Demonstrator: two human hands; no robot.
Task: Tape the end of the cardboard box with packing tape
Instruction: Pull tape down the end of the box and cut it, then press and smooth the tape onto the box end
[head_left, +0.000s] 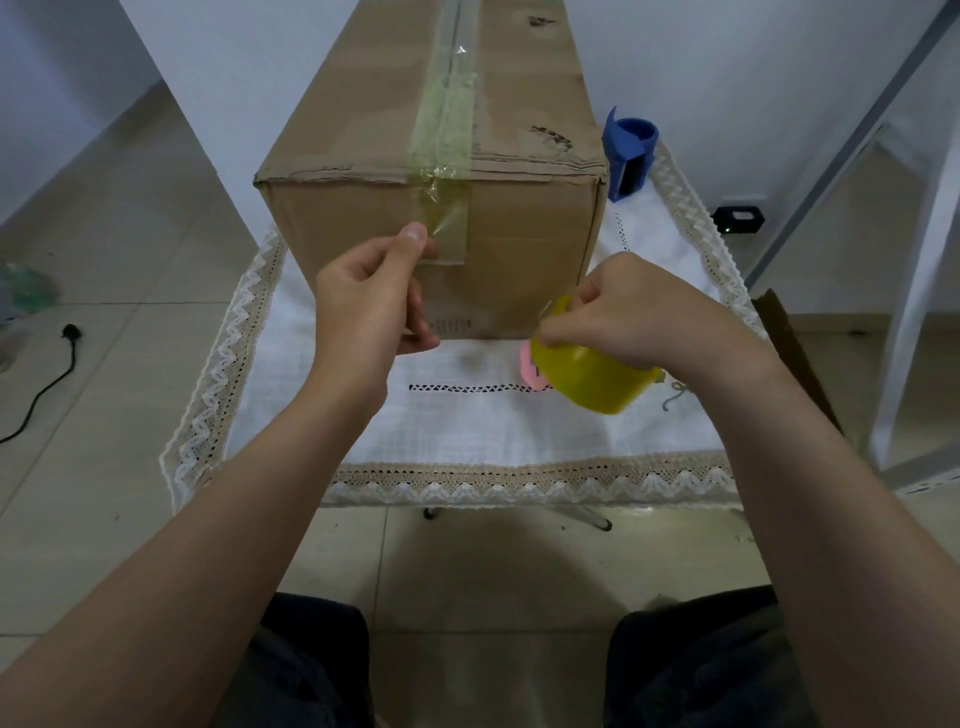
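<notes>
A brown cardboard box (524, 244) stands on a small table with its near end facing me. Yellowish clear tape (444, 132) runs along the top seam and folds over onto the near face. My left hand (369, 301) pinches a loose, crinkled strip of tape (441, 221) in front of that face, thumb and finger closed on it. My right hand (634, 322) grips a yellow roll of packing tape (597, 376) low at the box's right corner, just above the cloth.
A white lace-edged cloth (467, 431) covers the table. A blue tape dispenser (628, 153) stands behind the box at right. A pink object (531, 371) lies under the roll. A black cable (36, 395) lies on the tiled floor at left; a white frame (914, 291) stands at right.
</notes>
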